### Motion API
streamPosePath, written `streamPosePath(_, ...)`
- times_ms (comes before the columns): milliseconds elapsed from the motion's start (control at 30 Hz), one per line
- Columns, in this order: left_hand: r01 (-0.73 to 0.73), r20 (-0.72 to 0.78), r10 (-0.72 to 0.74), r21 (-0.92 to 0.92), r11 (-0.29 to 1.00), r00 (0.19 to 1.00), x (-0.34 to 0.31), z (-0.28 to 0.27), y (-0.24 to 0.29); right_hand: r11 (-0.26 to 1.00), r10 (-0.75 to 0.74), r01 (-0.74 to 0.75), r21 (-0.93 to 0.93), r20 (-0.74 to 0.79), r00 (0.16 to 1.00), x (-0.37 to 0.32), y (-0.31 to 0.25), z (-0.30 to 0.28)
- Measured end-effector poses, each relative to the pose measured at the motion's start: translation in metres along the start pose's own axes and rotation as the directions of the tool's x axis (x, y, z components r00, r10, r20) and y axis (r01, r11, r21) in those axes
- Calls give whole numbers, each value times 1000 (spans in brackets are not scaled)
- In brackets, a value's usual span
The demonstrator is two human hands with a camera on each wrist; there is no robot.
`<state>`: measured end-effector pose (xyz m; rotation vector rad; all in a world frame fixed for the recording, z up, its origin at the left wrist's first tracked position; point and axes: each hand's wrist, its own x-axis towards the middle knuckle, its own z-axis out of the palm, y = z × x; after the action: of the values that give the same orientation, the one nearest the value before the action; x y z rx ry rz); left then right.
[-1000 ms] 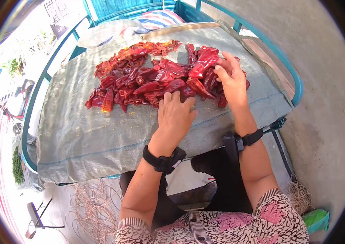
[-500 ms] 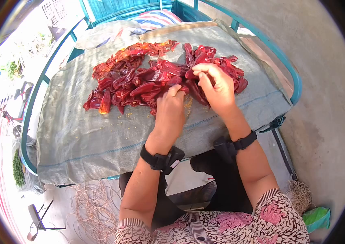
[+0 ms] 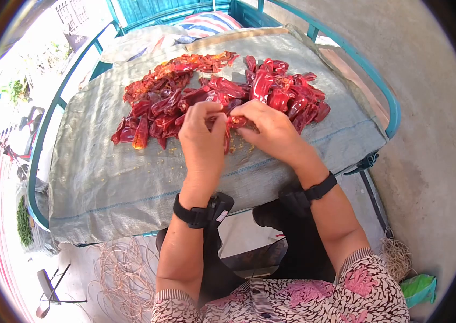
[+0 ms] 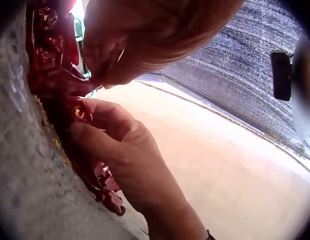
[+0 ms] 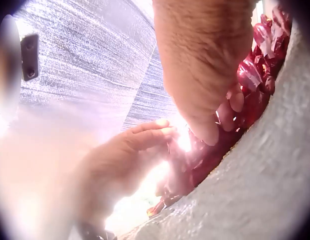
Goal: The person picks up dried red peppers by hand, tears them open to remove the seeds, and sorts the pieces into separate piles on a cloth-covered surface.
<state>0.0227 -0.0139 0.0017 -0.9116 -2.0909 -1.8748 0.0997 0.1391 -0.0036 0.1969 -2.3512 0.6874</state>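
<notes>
We see the curled fingers of the left hand and right hand clamped on one dried chili, just at the near edge of the chili pile. Wrinkled, glossy red, it hangs lengthwise, tip toward the coarse woven sack.

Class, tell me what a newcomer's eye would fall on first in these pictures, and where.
The heap of red chillies on the grey woven sack at the centre stands out first. At its near edge the left hand and right hand pinch one chilli between them, with loose seeds scattered below.
</notes>
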Motion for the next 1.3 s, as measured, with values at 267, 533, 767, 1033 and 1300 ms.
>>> streamPosePath(267,148,-8,-151,-166,975,988,8,-14,-6,972,192,-224,-70,-314,930,10,-12,-20)
streamPosePath(533,211,10,-218,-298,931,976,4,-2,3,954,239,-258,150,131,962,10,-39,-25)
streamPosePath(767,-97,90,85,136,986,992,-4,8,-11,986,104,-148,-80,-407,908,12,-3,-19)
streamPosePath(1033,-93,230,-68,626,775,971,-17,19,-1,910,17,-228,-346,-518,855,14,16,-26)
streamPosePath(1300,-187,51,180,223,957,982,2,-2,5,951,-125,50,-306,-229,965,12,-9,-13)
